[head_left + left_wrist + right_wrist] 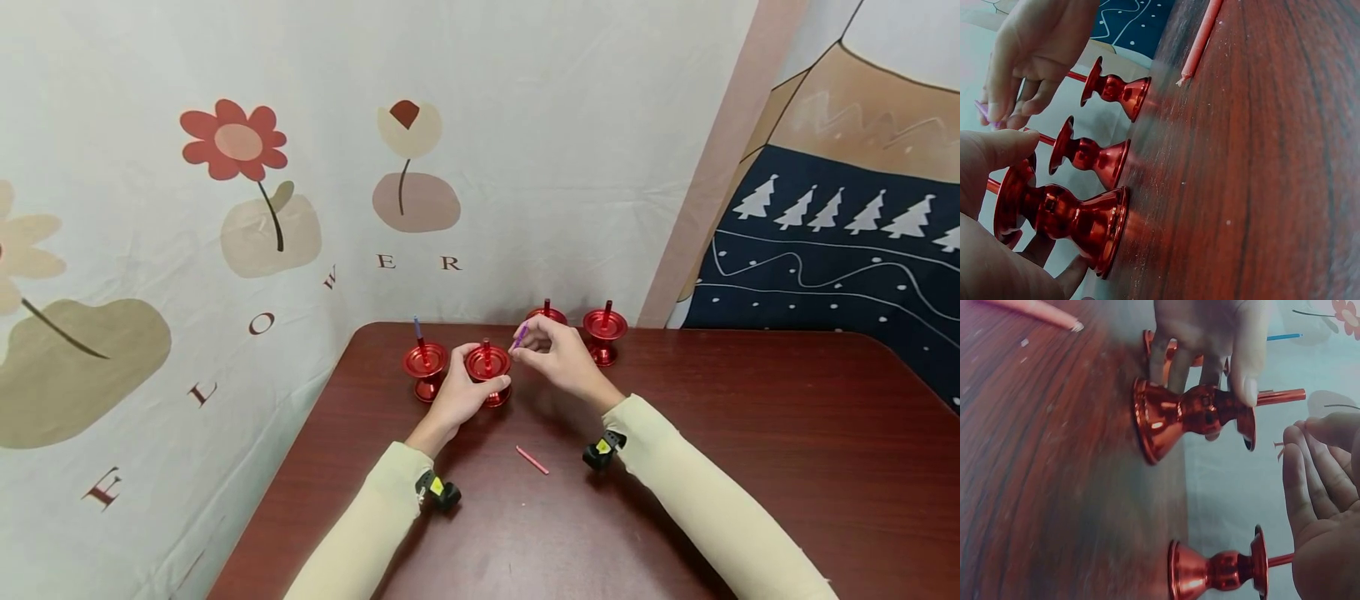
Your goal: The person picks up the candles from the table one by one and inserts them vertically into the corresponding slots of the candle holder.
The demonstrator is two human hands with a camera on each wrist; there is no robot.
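Observation:
My left hand (457,397) holds a shiny red metal candle holder (487,361) by its dish, fingers on one side and thumb on the other. The holder stands upright with a thin tube rising from its middle. Beside that tube, my right hand (561,354) pinches a slim purple candle (521,336) between thumb and fingers, apart from the holder. In the right wrist view the purple candle is hidden behind the fingers. To the left stands a matching holder (425,362) with a blue candle (417,327) upright in its tube.
Two more red holders stand behind on the right, one (547,314) partly covered by my right hand, the other (604,324) in full sight. A pink candle (532,461) lies on the brown table (750,467). A printed cloth (555,167) hangs along the back edge.

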